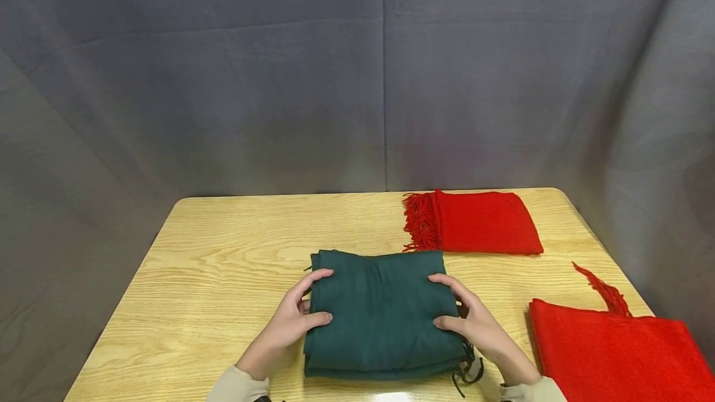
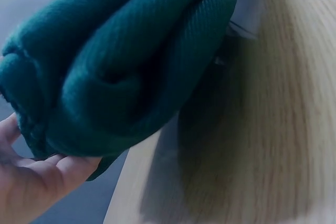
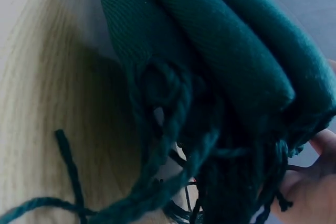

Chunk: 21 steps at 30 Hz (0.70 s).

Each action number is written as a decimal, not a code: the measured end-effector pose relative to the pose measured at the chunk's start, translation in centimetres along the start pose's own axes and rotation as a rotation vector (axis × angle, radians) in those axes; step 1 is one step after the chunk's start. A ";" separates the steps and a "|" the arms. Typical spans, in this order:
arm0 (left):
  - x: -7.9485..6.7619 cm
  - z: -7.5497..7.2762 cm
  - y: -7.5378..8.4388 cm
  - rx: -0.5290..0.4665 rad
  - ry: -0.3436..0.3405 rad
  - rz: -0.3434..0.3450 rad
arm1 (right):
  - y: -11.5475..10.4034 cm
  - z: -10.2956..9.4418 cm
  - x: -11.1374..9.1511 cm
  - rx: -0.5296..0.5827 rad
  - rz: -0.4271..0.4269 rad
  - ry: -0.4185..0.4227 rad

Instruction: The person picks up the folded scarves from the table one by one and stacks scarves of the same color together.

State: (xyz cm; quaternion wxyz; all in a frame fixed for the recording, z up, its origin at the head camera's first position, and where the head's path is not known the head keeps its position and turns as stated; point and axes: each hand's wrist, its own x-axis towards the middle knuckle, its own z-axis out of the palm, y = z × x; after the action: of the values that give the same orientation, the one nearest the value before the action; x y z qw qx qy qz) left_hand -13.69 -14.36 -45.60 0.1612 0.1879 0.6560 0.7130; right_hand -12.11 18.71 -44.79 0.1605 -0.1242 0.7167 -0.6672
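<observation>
A dark green scarf [image 1: 382,312], folded into a thick rectangle, is gripped at both sides near the front of the table. On its left edge is my left hand [image 1: 298,312], thumb and fingertips on top, other fingers below the edge. My right hand [image 1: 472,321] holds the right edge the same way. In the left wrist view the rolled layers of the scarf [image 2: 115,77] stand above the wood, a shadow under them. Dark twisted fringe [image 3: 178,145] hangs from the right end in the right wrist view.
Past the green scarf, a folded red scarf [image 1: 488,222] lies at the back right, its fringe pointing left. Another folded red cloth [image 1: 620,352] with a fringe covers the front right corner. A grey curtain [image 1: 279,110] hangs behind the wooden table [image 1: 223,247].
</observation>
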 end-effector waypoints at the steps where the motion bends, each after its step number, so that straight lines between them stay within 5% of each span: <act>1: 0.0 0.0 0.0 0.001 0.001 0.003 | -0.1 0.0 0.1 0.003 0.002 0.002; 21: 0.6 -1.4 1.2 0.059 0.091 0.049 | -0.8 0.2 2.6 -0.028 -0.018 0.034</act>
State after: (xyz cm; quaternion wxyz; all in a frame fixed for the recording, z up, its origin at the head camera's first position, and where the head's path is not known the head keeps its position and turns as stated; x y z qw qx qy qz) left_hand -14.85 -15.44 -44.48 0.1081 0.1758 0.6786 0.7049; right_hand -14.44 17.43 -44.21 0.1405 -0.1216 0.7275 -0.6604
